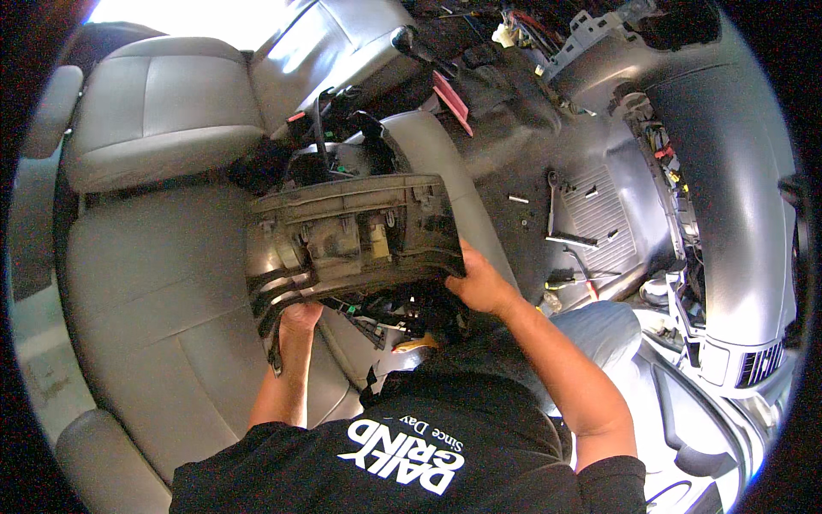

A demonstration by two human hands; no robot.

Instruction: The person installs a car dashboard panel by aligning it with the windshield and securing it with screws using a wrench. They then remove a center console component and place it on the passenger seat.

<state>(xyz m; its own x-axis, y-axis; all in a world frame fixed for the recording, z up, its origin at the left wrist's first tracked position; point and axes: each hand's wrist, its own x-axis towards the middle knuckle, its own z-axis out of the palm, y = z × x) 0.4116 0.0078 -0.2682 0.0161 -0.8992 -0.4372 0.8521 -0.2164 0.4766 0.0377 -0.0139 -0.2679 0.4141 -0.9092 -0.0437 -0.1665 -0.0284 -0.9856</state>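
A wide dark plastic car trim panel (338, 236) is held up in front of me, with ribs, clips and a small yellowish block facing me. My right hand (481, 283) grips its right end, thumb over the edge. At its lower left edge, my left hand (300, 315) is closed on the panel from below, most of its fingers hidden behind it. Under the panel, near my lap, are more black plastic parts with green clips and a yellow-handled tool (417, 343). Other dark loose parts (342, 154) lie just beyond the panel.
Grey seats (154, 274) fill the left side. On the floor at the right lie a ratchet (552, 193), a socket (518, 199) and several hand tools near a ribbed mat (604, 210). The dashboard (741, 171) stands opened, its wiring exposed. A red flat piece (452, 103) stands farther off.
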